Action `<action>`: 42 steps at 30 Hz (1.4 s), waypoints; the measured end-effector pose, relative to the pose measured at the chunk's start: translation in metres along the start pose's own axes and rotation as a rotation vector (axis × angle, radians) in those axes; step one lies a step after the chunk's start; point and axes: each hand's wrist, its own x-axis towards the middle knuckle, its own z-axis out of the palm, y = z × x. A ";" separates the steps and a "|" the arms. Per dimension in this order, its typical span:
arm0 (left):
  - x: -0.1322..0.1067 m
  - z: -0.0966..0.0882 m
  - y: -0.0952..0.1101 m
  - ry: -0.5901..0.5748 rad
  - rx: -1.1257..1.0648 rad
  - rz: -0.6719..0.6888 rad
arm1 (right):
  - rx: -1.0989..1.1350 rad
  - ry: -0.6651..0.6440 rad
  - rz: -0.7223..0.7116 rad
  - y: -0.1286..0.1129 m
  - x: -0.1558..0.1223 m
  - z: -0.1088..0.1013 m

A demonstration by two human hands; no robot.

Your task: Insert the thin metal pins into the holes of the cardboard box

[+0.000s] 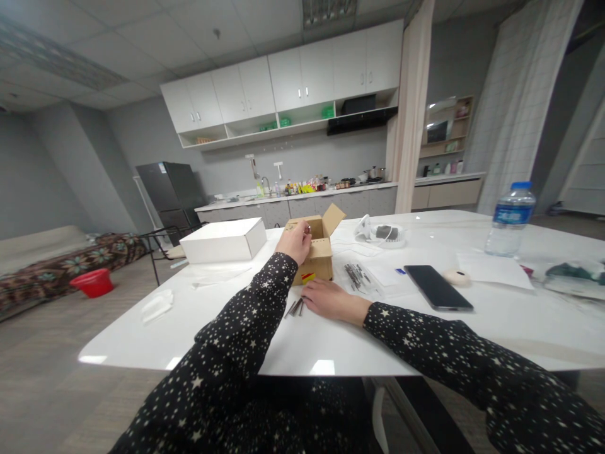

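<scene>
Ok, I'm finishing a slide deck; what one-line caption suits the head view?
Left hand at an open cardboard box, right hand at nail-like metal rods on a glossy white table.

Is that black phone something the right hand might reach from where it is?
Likely yes: the right hand is low at the white table, the black smartphone lies uncovered nearby, and nothing tall stands between them.

The small brown cardboard box [323, 270] stands at the centre of the frame – top open, one flap raised, red and yellow marking low on its front. Thin metal nails [295, 308] lie loosely grouped just below it.
</scene>
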 end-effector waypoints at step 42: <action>0.004 0.005 0.014 -0.049 0.034 -0.065 | 0.023 0.039 -0.024 0.000 0.003 0.005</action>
